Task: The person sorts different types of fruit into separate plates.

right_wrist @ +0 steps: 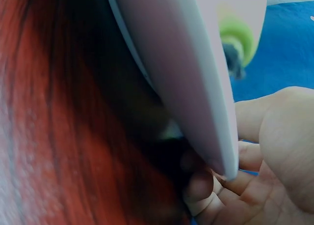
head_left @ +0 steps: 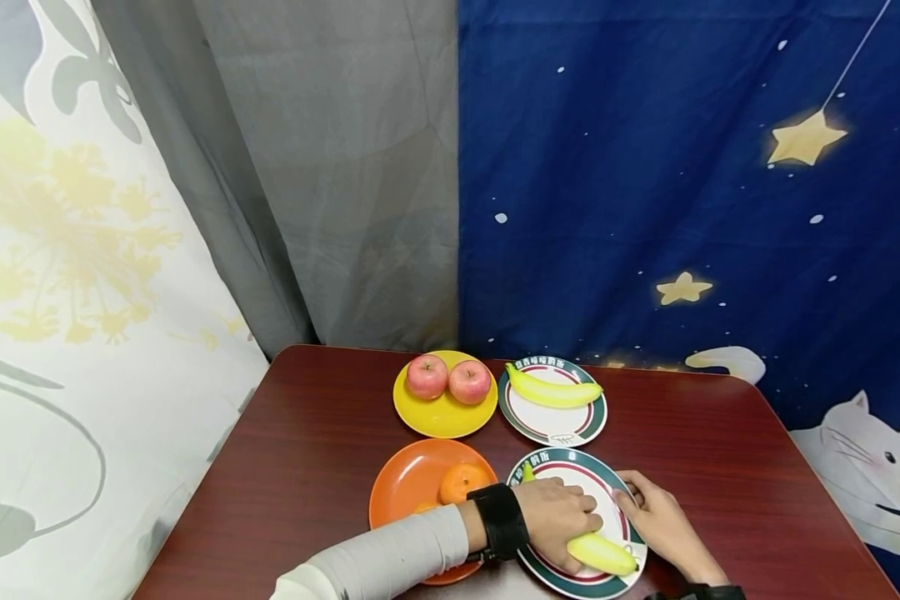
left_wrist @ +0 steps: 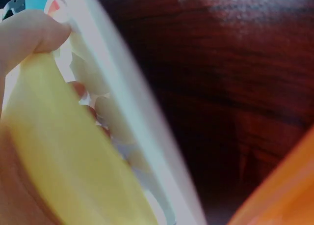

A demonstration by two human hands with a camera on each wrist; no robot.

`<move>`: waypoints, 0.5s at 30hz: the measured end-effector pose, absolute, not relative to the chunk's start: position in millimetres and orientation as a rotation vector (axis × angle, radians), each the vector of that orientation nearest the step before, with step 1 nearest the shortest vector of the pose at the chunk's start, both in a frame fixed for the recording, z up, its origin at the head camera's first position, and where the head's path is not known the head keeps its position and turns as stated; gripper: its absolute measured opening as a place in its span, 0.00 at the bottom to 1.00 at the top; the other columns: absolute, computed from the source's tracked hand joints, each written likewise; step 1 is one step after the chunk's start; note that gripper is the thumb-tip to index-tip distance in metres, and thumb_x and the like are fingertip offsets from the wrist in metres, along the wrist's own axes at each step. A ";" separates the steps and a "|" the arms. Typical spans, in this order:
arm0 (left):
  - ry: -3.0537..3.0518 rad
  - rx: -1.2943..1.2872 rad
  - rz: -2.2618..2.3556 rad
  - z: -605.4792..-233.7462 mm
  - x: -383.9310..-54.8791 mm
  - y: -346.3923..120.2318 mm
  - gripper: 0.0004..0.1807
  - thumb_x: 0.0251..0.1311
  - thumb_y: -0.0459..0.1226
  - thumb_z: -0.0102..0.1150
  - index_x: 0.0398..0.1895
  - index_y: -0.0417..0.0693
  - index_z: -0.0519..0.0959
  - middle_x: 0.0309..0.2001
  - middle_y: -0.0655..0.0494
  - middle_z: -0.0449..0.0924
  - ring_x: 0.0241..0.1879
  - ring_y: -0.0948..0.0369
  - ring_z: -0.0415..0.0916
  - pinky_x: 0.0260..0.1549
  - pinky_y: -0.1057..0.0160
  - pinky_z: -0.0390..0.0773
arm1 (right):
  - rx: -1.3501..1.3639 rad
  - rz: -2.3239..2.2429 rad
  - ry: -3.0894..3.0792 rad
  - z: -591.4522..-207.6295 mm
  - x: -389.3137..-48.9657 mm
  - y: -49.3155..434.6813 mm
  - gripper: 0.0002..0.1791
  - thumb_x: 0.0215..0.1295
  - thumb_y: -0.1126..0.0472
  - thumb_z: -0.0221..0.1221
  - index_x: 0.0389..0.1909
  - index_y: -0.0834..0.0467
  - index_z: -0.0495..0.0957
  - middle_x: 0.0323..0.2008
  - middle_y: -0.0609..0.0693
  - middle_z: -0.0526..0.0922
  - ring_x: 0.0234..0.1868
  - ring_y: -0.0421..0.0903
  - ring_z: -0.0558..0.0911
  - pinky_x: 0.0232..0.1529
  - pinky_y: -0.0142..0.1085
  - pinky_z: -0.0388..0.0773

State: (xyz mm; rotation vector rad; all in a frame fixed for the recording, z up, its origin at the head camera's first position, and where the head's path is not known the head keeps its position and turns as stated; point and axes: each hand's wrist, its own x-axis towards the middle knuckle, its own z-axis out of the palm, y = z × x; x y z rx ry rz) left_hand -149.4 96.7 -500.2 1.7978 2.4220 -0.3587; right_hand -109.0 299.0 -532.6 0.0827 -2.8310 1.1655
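Note:
My left hand point(head_left: 558, 518) grips a yellow banana point(head_left: 603, 553) over the near plate point(head_left: 609, 503), which is white with a green rim. The middle of that fruit is hidden under the palm, and its greenish tip shows beyond the fingers. In the left wrist view the thumb lies along the banana point(left_wrist: 73, 141), with other fingertips showing on its far side. At the plate's right edge my right hand point(head_left: 663, 521) pinches the rim; the right wrist view shows curled fingers point(right_wrist: 198, 185) under the plate point(right_wrist: 196, 87).
Left of the near plate is an orange plate point(head_left: 390, 492) with tangerines point(head_left: 465, 479), partly covered by the left forearm. Behind stand a yellow plate point(head_left: 442, 423) with two apples point(head_left: 427, 377) and another green-rimmed plate point(head_left: 525, 421) bearing a banana point(head_left: 555, 390). Curtains point(head_left: 645, 167) hang beyond the table.

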 end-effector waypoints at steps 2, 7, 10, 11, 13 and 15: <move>2.420 1.785 -0.344 -497.2 -150.5 96.1 0.28 0.53 0.67 0.61 0.54 0.68 0.76 0.44 0.71 0.69 0.43 0.72 0.67 0.43 0.71 0.70 | 0.082 1.167 -2.831 -532.6 -108.7 299.0 0.12 0.69 0.63 0.59 0.51 0.60 0.79 0.27 0.44 0.77 0.25 0.36 0.73 0.29 0.32 0.70; 2.447 1.779 -0.306 -476.0 -159.6 94.7 0.33 0.51 0.73 0.55 0.55 0.70 0.76 0.48 0.72 0.69 0.48 0.72 0.67 0.49 0.67 0.69 | 0.063 1.159 -2.829 -533.6 -109.0 298.8 0.11 0.69 0.64 0.60 0.50 0.59 0.79 0.26 0.44 0.76 0.24 0.36 0.72 0.28 0.32 0.69; 2.526 1.794 -0.260 -449.4 -174.9 95.4 0.36 0.54 0.74 0.51 0.60 0.70 0.74 0.53 0.71 0.69 0.54 0.71 0.66 0.53 0.63 0.68 | 0.048 1.166 -2.842 -533.9 -109.1 298.7 0.11 0.69 0.64 0.59 0.50 0.59 0.79 0.26 0.44 0.76 0.23 0.36 0.72 0.27 0.32 0.69; 2.564 1.798 -0.229 -439.2 -181.9 95.6 0.36 0.55 0.73 0.51 0.62 0.69 0.74 0.55 0.69 0.69 0.55 0.70 0.65 0.53 0.63 0.68 | 0.044 1.170 -2.848 -533.9 -109.1 298.8 0.11 0.70 0.64 0.59 0.51 0.60 0.78 0.26 0.45 0.76 0.23 0.37 0.72 0.27 0.32 0.69; 2.650 1.792 -0.132 -420.8 -197.9 96.5 0.36 0.57 0.71 0.51 0.64 0.66 0.73 0.56 0.67 0.69 0.55 0.68 0.65 0.53 0.63 0.68 | 0.035 1.169 -2.861 -533.5 -109.3 298.7 0.11 0.70 0.63 0.58 0.51 0.60 0.78 0.27 0.45 0.76 0.24 0.37 0.72 0.27 0.32 0.69; 2.734 1.735 -0.008 -406.2 -214.1 97.7 0.36 0.59 0.70 0.51 0.65 0.65 0.72 0.58 0.67 0.69 0.57 0.67 0.64 0.54 0.64 0.67 | 0.030 1.163 -2.864 -533.1 -109.7 298.5 0.11 0.70 0.64 0.58 0.51 0.60 0.78 0.27 0.45 0.77 0.24 0.36 0.72 0.28 0.32 0.70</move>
